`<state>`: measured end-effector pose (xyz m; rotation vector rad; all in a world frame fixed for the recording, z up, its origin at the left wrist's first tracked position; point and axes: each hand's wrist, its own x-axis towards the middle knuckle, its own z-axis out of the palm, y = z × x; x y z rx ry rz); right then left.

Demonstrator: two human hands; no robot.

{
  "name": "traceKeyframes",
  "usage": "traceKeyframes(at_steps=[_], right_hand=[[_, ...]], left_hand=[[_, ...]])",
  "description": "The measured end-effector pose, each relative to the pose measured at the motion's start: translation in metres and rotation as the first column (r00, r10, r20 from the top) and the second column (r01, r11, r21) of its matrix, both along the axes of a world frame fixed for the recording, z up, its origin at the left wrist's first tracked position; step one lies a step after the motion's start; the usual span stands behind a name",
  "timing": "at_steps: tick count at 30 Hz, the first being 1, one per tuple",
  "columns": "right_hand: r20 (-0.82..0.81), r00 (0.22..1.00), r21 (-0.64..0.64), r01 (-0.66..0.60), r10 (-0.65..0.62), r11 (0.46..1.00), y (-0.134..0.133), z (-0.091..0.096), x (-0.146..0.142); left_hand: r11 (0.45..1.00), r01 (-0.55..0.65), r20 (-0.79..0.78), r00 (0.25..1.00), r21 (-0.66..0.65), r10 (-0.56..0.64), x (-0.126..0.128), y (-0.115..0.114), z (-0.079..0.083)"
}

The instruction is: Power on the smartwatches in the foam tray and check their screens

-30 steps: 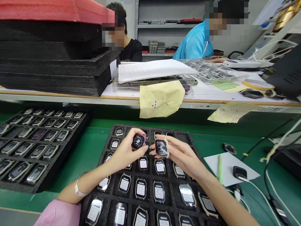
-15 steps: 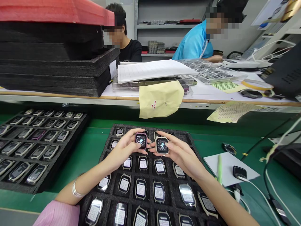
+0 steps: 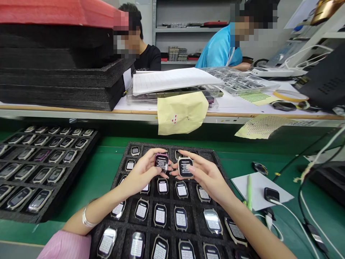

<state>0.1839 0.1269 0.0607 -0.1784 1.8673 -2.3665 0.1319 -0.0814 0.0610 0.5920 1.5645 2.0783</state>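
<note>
My left hand (image 3: 145,168) is closed around a purple smartwatch (image 3: 161,161), its thumb on the lit screen. My right hand (image 3: 203,171) grips a silver smartwatch (image 3: 185,167), the thumb also on the glass. Both watches are strapless, face up and side by side, showing white lines of text on black. Beneath them lies a black foam tray (image 3: 172,230) whose pockets hold several more strapless watches, most with white screens lit. My hands and forearms hide part of the tray's upper rows.
A second foam tray of watches (image 3: 58,192) lies at left on the green bench. At right are a green pen (image 3: 249,192), white paper (image 3: 258,205) and a cabled watch (image 3: 271,194). Stacked black foam (image 3: 56,79) stands on the shelf; two people work behind.
The two held watches' screens switched from a dial face with a blue figure to lines of white text. The view shifted slightly; both hands keep their hold.
</note>
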Motion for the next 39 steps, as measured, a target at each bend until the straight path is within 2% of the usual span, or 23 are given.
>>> traceKeyframes(at_steps=[5,10,12,16,18,21,23,25,27,30,33,37,39], right_hand=[[-0.057,0.998,0.121,-0.012,0.019,0.993,0.0,-0.003,-0.001],[-0.033,0.979,0.121,-0.195,0.201,0.973,0.003,-0.004,0.004],[-0.019,0.972,0.146,-0.23,0.235,0.962,0.005,-0.003,0.007],[0.004,0.969,0.319,-0.236,0.248,0.918,0.02,0.002,0.011],[-0.009,0.976,0.485,-0.185,0.216,0.855,0.038,0.002,0.008],[-0.054,0.992,0.734,-0.04,0.116,0.679,0.079,-0.01,-0.008],[-0.066,0.996,0.823,0.021,0.059,0.568,0.109,-0.026,-0.024],[-0.19,0.982,0.913,0.178,-0.006,0.368,0.136,-0.044,-0.038],[-0.227,0.974,0.927,0.22,-0.015,0.304,0.154,-0.06,-0.046],[-0.245,0.969,0.932,0.228,0.026,0.282,0.165,-0.072,-0.047],[-0.287,0.956,0.93,0.262,0.063,0.259,0.164,-0.069,-0.043],[-0.309,0.941,0.928,0.266,0.137,0.26,0.147,-0.064,-0.048],[-0.297,0.939,0.932,0.245,0.172,0.268,0.133,-0.066,-0.056]], left_hand=[[0.999,0.038,-0.03,0.999,0.007,-0.037,0.0,-0.001,-0.002],[0.999,0.038,-0.035,0.999,-0.002,-0.038,0.0,-0.002,-0.004],[0.999,0.053,-0.038,0.998,-0.003,-0.053,0.0,-0.001,-0.004],[0.997,0.077,-0.047,0.996,0.001,-0.077,0.002,0.0,-0.004],[0.997,0.079,-0.034,0.996,0.001,-0.079,0.004,-0.001,-0.005],[0.997,0.075,-0.006,0.997,0.003,-0.075,0.005,-0.002,-0.008],[0.997,0.071,0.003,0.997,0.009,-0.071,0.005,-0.002,-0.01],[0.997,0.07,0.004,0.998,0.02,-0.07,0.005,-0.002,-0.011],[0.997,0.069,0.002,0.998,0.027,-0.07,0.005,-0.001,-0.011],[0.996,0.084,-0.02,0.996,0.006,-0.084,0.004,0.0,-0.011],[0.994,0.095,-0.074,0.992,-0.056,-0.099,0.004,-0.001,-0.013],[0.986,0.089,-0.141,0.984,-0.142,-0.109,-0.002,-0.001,-0.021],[0.977,0.02,-0.242,0.968,-0.213,-0.072,-0.013,-0.001,-0.028]])
